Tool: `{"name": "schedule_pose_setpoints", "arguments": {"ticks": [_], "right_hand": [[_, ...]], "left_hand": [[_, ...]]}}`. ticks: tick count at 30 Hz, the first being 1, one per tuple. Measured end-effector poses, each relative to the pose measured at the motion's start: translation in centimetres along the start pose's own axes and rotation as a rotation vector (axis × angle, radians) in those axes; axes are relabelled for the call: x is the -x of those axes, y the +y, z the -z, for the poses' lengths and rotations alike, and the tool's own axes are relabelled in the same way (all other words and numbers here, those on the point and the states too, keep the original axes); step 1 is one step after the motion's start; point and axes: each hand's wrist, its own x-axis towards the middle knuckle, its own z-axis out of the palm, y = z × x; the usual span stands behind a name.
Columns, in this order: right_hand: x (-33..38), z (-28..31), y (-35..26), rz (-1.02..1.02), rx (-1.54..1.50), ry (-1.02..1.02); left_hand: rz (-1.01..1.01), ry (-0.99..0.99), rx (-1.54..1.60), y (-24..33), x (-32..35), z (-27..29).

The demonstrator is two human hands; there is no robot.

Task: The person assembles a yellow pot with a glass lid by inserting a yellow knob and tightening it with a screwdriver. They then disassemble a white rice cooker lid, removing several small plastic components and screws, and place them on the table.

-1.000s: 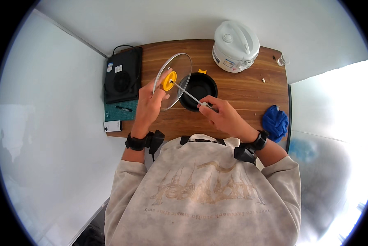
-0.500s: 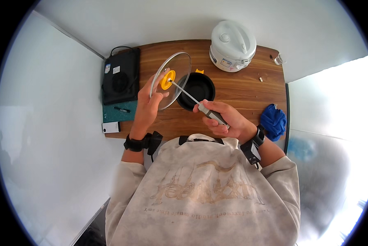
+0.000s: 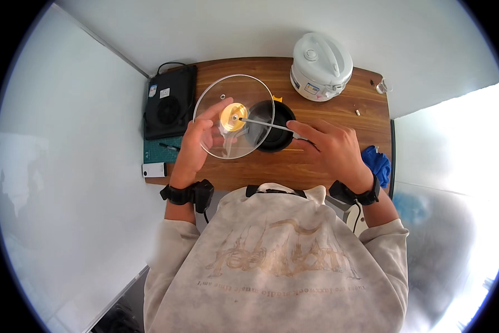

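A round glass pot lid (image 3: pixel 239 89) with a metal rim is held up by my left hand (image 3: pixel 192 147), whose fingers reach behind the glass around the yellow knob (image 3: pixel 230 123). My right hand (image 3: pixel 335 150) is closed on a screwdriver (image 3: pixel 266 124); its grey handle is mostly hidden under the fingers. The screwdriver's tip meets the screw at the middle of the lid, in line with the knob. Below and partly behind the lid sits a black pot (image 3: pixel 282 132) with a yellow handle (image 3: pixel 277 99).
At the back right stands a white rice cooker (image 3: pixel 320 69). A black induction cooker (image 3: pixel 169 105) lies at the left, beside a green cutting mat (image 3: pixel 158 152) with a pen and a white box (image 3: pixel 154 170). A blue cloth (image 3: pixel 376 165) lies at the right edge of the wooden table (image 3: pixel 338 125).
The lid has turned to show its inner face more squarely. My right hand has rolled over, palm now downward, and shifted right and up; the screwdriver lies flatter.
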Motion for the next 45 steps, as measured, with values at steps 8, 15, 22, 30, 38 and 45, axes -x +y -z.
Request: {"name": "schedule_pose_setpoints", "arguments": {"ticks": [8,15,22,30,38,45], "right_hand": [[0.0,0.9,-0.8,0.053,0.094,-0.029],[0.0,1.1,-0.9,0.055,0.111,-0.043],[0.2,0.9,-0.5,0.130,0.145,-0.007],[0.4,1.2,-0.5,0.101,0.110,0.010],[0.6,1.1,-0.5,0.066,0.098,0.017],[0.6,1.2,-0.6,0.074,0.106,0.009]], "left_hand": [[0.011,-0.019,0.014,0.1,0.4,-0.4],[0.007,-0.017,0.008,0.1,0.6,-0.8],[0.003,-0.028,0.015,0.2,0.6,-1.1],[-0.011,-0.050,0.002,0.2,0.5,-1.0],[-0.011,-0.053,-0.017,0.2,0.5,-1.3],[-0.003,-0.058,-0.014,0.1,0.4,-1.1]]}}
